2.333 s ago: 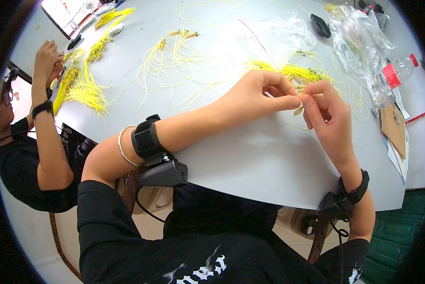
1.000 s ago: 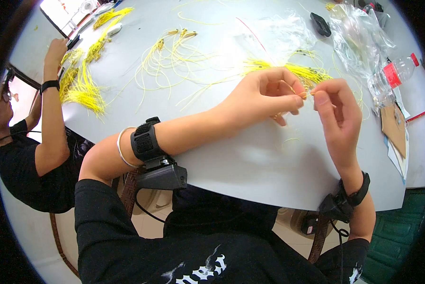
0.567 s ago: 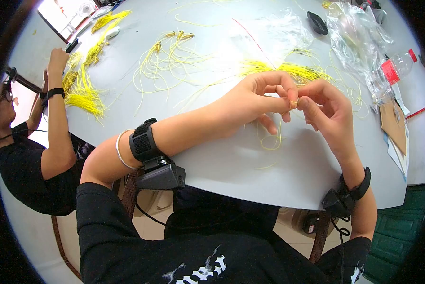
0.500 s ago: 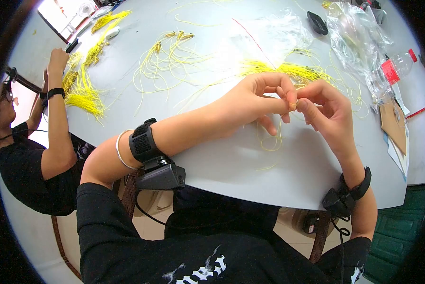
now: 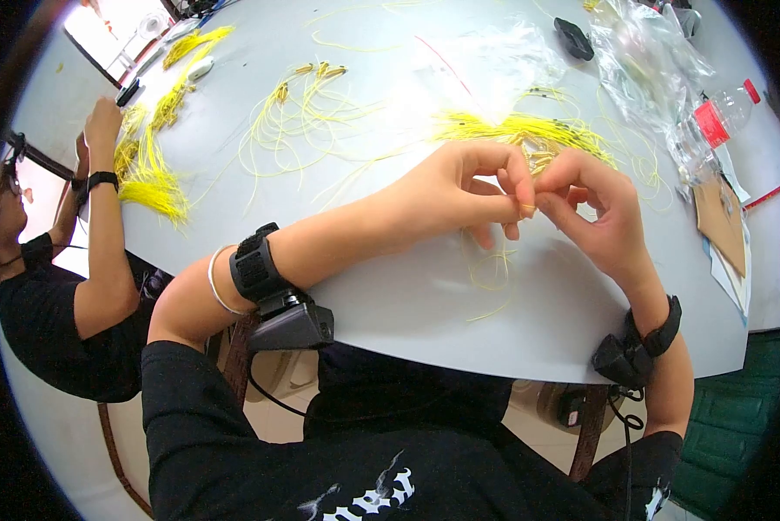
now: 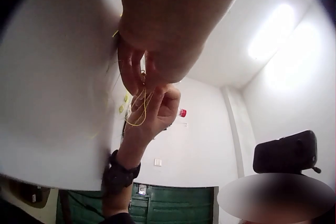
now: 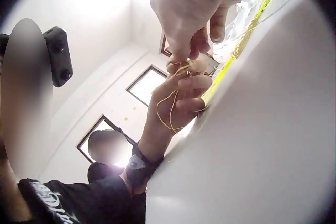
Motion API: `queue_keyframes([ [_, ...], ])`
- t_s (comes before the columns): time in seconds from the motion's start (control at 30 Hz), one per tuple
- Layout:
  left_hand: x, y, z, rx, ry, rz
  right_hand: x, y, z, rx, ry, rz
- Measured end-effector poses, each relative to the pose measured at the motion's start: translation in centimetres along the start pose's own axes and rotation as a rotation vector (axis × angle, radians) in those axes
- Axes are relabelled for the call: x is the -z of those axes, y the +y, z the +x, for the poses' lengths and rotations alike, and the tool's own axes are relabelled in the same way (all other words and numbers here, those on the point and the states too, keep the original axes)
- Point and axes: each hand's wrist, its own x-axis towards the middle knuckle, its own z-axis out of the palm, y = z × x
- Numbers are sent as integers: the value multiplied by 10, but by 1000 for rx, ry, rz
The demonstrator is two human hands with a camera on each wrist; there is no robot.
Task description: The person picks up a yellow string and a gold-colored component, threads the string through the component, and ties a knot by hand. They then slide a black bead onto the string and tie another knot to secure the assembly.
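My left hand [image 5: 477, 191] pinches a thin yellow cord [image 5: 500, 285] between thumb and forefinger over the table. Fingertip to fingertip with it, my right hand [image 5: 600, 208] pinches at the same spot. A loose loop and tail of the cord hang below the left fingers. The right wrist view shows this cord [image 7: 160, 109] looping in front of the left palm; in the left wrist view the cord [image 6: 137, 123] dangles beneath the joined fingertips. Right behind the hands lies a bundle of yellow cords [image 5: 485, 127] with gold-coloured ends [image 5: 542, 156].
Another group of yellow cords [image 5: 264, 139] is spread left of centre. Towards the back right are a clear plastic bag [image 5: 642, 69], a black object [image 5: 573, 39] and a bottle with a red label [image 5: 713, 124]. Brown card [image 5: 718, 221] lies at the right. Another person [image 5: 69, 304] sits at left.
The hands drew slightly apart about a second ago and came together again at the fingertips. The hanging cord loop has come into sight below the left hand, its tail now lower.
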Motion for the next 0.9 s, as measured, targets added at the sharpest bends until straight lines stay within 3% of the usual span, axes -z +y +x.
queue_keyframes([
  [0.37, 1, -7, 2, -12, 39, 11, -4, 0, 1, 144, 34, -160],
  [0.57, -1, -5, 2, 11, 58, 24, -7, -5, 0, 58, 23, -202],
  [0.67, -2, -4, 3, 25, 81, 9, -9, 3, -2, -173, 100, -100],
  [0.77, -2, -5, 3, 23, 95, -17, -6, -1, 0, -254, 99, 158],
  [0.9, 0, -5, 2, 5, 76, -20, -7, -4, -1, -120, 1, 21],
])
